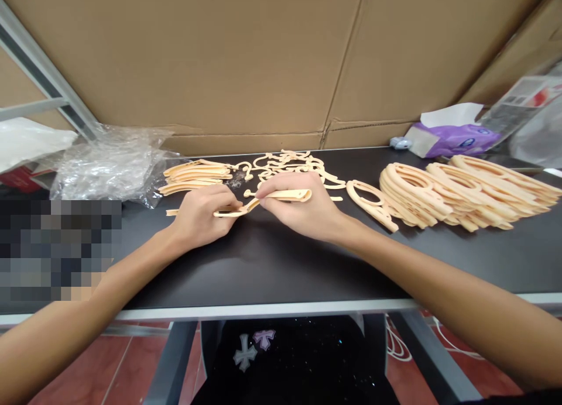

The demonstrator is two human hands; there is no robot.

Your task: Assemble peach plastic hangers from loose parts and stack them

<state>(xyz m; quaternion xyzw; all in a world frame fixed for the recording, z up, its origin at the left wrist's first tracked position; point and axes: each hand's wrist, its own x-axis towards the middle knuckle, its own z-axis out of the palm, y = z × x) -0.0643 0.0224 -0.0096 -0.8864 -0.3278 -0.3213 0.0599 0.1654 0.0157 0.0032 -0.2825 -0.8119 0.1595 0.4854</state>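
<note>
My left hand [204,215] is closed round a peach-coloured moulded plastic part, whose thin curved edge [230,213] shows beside the thumb. In my right hand [302,209] is a flat peach plastic piece [292,195], pinched between thumb and fingers, with its rounded end pointing right. The two hands nearly meet, and the pieces come together between them; whether they are joined I cannot tell. A small knobbed sprue [249,193] sticks out by the right fingertips. Behind my left hand lies a stack of slim curved peach parts [197,172]. Beyond my right hand is a heap of loose curly sprues [294,164].
Stacked oval-holed peach parts [417,188] spread across the right of the black table [281,270]. A purple tissue pack [459,138] stands behind them. Crumpled clear plastic [109,162] lies at left, near a metal frame [48,71]. Cardboard [246,59] walls the back.
</note>
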